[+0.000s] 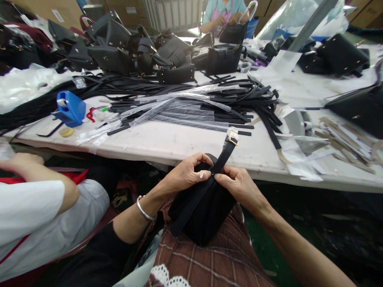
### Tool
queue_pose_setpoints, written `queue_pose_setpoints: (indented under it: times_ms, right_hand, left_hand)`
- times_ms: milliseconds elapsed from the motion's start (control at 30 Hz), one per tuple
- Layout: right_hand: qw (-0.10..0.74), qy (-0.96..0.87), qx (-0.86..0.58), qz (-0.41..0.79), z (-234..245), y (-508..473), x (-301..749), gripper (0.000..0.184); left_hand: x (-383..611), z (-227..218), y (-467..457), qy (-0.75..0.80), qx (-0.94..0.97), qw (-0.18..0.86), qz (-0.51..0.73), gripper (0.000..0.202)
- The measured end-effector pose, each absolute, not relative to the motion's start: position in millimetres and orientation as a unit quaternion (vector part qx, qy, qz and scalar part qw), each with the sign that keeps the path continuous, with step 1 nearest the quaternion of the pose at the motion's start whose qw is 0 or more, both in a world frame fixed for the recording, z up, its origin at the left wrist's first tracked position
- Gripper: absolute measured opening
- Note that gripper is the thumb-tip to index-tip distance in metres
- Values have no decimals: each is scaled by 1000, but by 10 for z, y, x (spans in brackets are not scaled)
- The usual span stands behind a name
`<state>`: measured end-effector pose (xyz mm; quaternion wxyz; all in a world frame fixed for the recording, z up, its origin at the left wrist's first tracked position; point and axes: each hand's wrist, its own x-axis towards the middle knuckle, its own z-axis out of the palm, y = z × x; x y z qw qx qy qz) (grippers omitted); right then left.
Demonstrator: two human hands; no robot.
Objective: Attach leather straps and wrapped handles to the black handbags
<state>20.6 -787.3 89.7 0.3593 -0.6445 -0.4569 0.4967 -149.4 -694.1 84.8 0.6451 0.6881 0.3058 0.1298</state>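
A black handbag (206, 211) rests on my lap, below the table edge. A black strap (223, 159) with a gold buckle wrapped in clear film (232, 137) runs diagonally across the bag and up over the table edge. My left hand (185, 173), with a silver bangle on its wrist, pinches the strap from the left. My right hand (237, 185) pinches the same strap from the right, fingertips almost meeting the left hand's.
The white table (167, 141) bears a pile of black straps (203, 103), some in clear film, a blue tape dispenser (70, 107), and several black handbags (167, 56) at the back. A person's arm in a white sleeve (32, 195) is at my left. Another person (223, 16) works opposite.
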Motion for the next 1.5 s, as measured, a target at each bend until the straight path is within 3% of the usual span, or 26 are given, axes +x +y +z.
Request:
queue_pose_setpoints:
  times_ms: [333, 900, 1067, 1267, 1367, 1500]
  right_hand:
    - [351, -458, -632, 517, 969, -7823, 252, 31]
    - [376, -386, -607, 584, 843, -7758, 238, 26]
    - [392, -433, -611, 535, 901, -7724, 175, 20]
    - [377, -524, -623, 442, 962, -7677, 71, 14]
    - [368, -543, -621, 429, 1000, -7681, 84, 14]
    - [337, -567, -641, 392, 1093, -7743, 269, 21]
  left_hand:
    - [-1474, 787, -6983, 310, 592, 729, 147, 23]
    - [-1477, 785, -6981, 326, 674, 638, 179, 22]
    - [-1507, 811, -6836, 290, 645, 689, 157, 26]
    - [-1226, 947, -6587, 277, 625, 698, 214, 42]
    - [-1015, 1027, -6536, 248, 601, 731, 207, 53]
    - [-838, 1076, -6518, 229, 587, 751, 198, 49]
